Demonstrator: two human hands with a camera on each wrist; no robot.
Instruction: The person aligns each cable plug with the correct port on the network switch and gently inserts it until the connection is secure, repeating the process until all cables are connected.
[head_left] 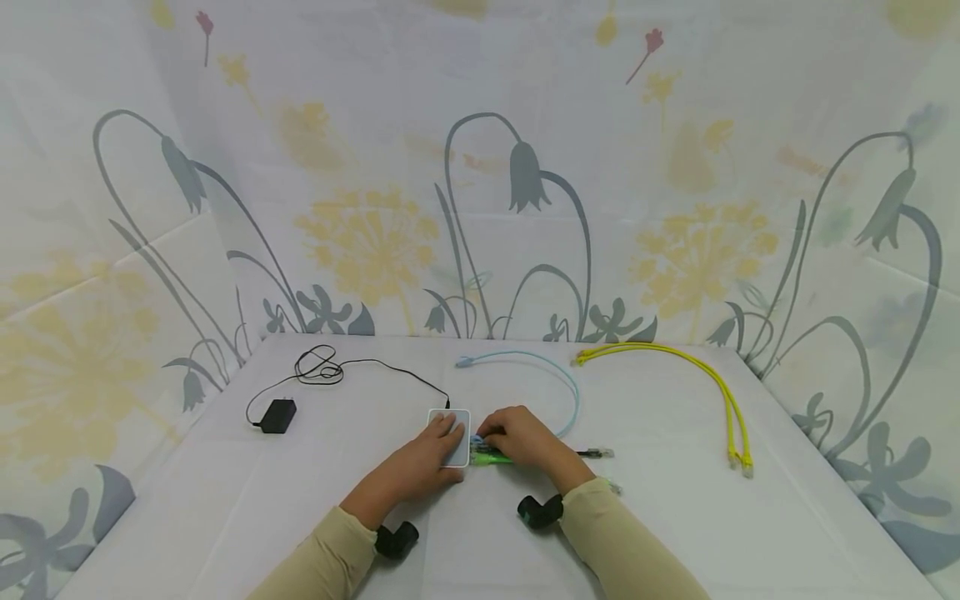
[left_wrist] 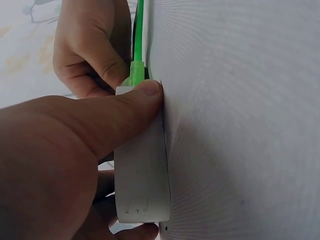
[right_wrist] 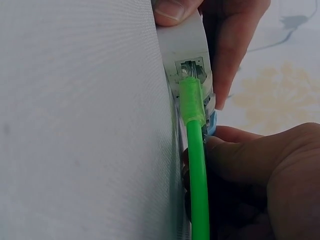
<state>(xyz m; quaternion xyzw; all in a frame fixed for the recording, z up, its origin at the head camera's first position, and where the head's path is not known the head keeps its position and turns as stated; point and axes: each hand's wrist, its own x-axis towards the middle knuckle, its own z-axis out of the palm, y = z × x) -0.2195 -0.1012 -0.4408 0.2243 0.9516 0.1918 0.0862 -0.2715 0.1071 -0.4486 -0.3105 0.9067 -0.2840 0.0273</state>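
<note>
My left hand (head_left: 420,462) grips a small white network switch (head_left: 461,450), thumb along its near side and fingers over its top and far side. With the right hand (head_left: 528,437) I pinch the plug end of a light blue network cable (head_left: 576,393) at the switch's right side; its blue plug (right_wrist: 213,120) is partly hidden by the fingers. A green network cable (right_wrist: 198,175) has its plug in a port nearest the table edge. Between the two runs a black network cable (head_left: 592,453), its near part hidden under my right hand.
A thin black cord (head_left: 390,364) leads from the switch's back to a black power adapter (head_left: 278,417) on the left. Yellow network cables (head_left: 716,375) lie curved at the right. Patterned cloth (head_left: 480,208) hangs behind the white table (head_left: 225,517).
</note>
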